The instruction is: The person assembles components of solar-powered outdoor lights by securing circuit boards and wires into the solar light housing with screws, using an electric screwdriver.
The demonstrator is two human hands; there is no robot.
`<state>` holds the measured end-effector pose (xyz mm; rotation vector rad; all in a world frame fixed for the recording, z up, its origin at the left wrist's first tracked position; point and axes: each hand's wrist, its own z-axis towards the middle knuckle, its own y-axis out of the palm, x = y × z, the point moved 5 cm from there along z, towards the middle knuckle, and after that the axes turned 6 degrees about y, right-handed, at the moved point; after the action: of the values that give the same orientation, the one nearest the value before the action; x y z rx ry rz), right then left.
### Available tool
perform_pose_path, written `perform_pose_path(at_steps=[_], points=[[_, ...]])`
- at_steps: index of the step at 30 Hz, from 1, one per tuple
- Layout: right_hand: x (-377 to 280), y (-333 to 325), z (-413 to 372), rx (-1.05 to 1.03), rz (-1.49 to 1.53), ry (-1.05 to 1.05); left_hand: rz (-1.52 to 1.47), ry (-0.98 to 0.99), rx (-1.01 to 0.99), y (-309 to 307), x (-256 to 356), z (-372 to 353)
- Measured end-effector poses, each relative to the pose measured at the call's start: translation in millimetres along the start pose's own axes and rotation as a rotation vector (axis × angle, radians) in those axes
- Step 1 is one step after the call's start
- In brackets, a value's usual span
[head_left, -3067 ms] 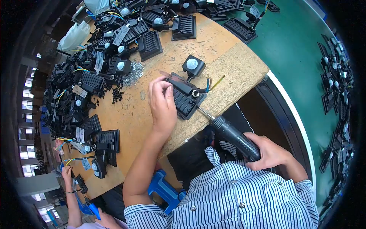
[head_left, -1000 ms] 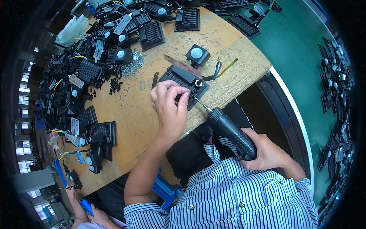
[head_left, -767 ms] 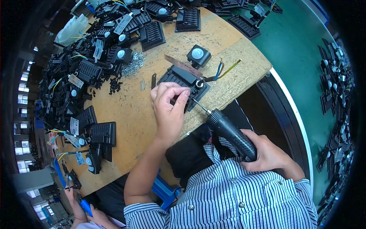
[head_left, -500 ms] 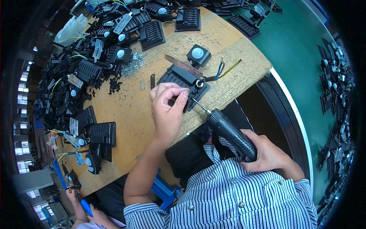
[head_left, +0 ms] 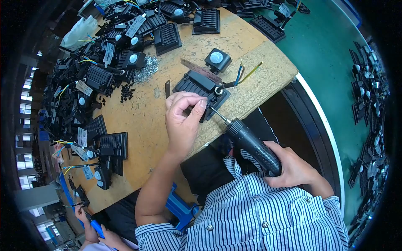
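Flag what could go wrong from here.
The driver bit might slip into the left hand, whose fingertips are close to it. The wires stick out beside the finned housing and might snag. Loose black screws lie near the metal rings, so the two could mix.

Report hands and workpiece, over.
Right hand gripping black cylindrical power screwdriver, bit at black finned rectangular housing. Left hand over housing, grip unclear. Left fingers close beside bit.

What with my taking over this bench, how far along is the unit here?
The cable already appears fitted to the housing. In hand: the right hand aims the driver at its edge, the left hand beside the tip. Probably left: finishing that fastening; fingers hide any screw.
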<state>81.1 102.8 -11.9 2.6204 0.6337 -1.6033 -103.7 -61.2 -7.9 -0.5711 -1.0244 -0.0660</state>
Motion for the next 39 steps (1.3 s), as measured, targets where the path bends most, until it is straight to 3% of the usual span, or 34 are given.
perform_pose_path(at_steps=[9,12,16,20,24,32,39], points=[[3.9,-0.4,0.9,0.000,0.001,0.008,0.260,0.224,-0.031,-6.6,20.3,-9.0],[4.0,-1.6,1.9,-0.002,0.013,0.011,0.268,0.127,0.151,-27.2,10.7,-4.4],[4.9,-1.3,2.6,0.005,-0.004,0.010,0.309,-0.023,0.250,-52.0,-19.2,10.7],[4.2,-2.1,1.7,-0.001,0.000,0.035,0.122,-0.158,0.164,-43.6,-33.1,18.5],[3.0,-7.6,-5.9,0.010,0.018,0.074,0.071,-0.072,0.234,-41.4,-23.7,27.0],[14.1,-10.5,-8.6,0.034,-0.022,0.062,0.322,0.067,0.075,-29.4,-6.2,50.0],[10.7,-12.4,-5.8,0.021,0.000,0.064,0.252,0.044,0.099,-28.5,-19.9,52.3]])
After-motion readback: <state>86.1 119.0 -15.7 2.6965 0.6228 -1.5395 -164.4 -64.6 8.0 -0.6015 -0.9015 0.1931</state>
